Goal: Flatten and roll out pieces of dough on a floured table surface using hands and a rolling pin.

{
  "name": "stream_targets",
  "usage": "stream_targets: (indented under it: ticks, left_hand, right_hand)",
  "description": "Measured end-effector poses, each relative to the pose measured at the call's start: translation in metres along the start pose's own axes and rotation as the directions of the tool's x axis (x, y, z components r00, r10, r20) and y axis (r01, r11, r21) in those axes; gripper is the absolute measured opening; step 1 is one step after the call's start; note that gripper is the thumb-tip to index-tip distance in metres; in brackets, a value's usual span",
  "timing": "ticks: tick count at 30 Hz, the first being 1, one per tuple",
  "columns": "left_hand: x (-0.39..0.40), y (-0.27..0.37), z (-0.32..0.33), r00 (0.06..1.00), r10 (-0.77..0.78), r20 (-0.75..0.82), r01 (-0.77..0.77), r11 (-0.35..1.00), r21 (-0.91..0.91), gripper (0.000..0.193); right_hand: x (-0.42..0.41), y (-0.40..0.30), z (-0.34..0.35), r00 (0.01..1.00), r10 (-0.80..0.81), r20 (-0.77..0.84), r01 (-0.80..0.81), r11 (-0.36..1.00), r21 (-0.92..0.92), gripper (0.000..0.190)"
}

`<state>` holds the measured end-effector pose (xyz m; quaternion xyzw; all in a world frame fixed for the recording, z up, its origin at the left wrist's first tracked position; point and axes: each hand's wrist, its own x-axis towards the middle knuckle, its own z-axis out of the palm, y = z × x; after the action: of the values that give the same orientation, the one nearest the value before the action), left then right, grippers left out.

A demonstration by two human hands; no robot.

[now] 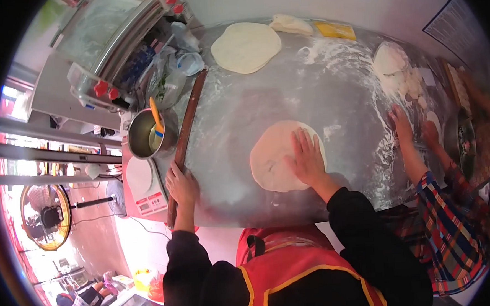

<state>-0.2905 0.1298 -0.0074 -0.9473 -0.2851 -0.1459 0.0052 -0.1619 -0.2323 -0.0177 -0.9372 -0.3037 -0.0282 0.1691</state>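
A round, flat sheet of dough (270,164) lies on the grey, flour-dusted worktop near its front edge. My right hand (305,156) rests palm down on the dough's right side, its fingers slightly spread. To the left, my left hand (182,185) is closed over the lower part of a long wooden rod (190,118), apparently a rolling pin. The rod lies along the left side of the worktop, and my hand hides a stretch of it. A larger flat dough sheet (245,47) is at the back, beside a folded piece of dough (291,24).
Left of the rod stand a metal pot (138,133) with an orange-handled utensil (155,112) and a white kitchen scale (144,181). A yellow scraper (335,30) lies at the back. At right, a co-worker's hands (402,124) are near a flour heap (392,62) and dough pieces.
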Motion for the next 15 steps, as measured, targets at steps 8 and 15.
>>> stream_targets:
  ticks: [8, 15]
  left_hand:
    - [-0.068, 0.013, -0.032, 0.917, 0.182, 0.355, -0.044, 0.931, -0.363, 0.033]
    - [-0.156, 0.060, -0.061, 0.900, 0.315, 0.300, -0.129, 0.852, -0.507, 0.048]
  right_hand:
    - [-0.012, 0.007, -0.039, 0.993, 0.045, -0.111, -0.019, 0.974, 0.227, 0.065]
    - [-0.007, -0.024, -0.005, 0.985, -0.157, 0.077, 0.150, 0.984, 0.095, 0.059]
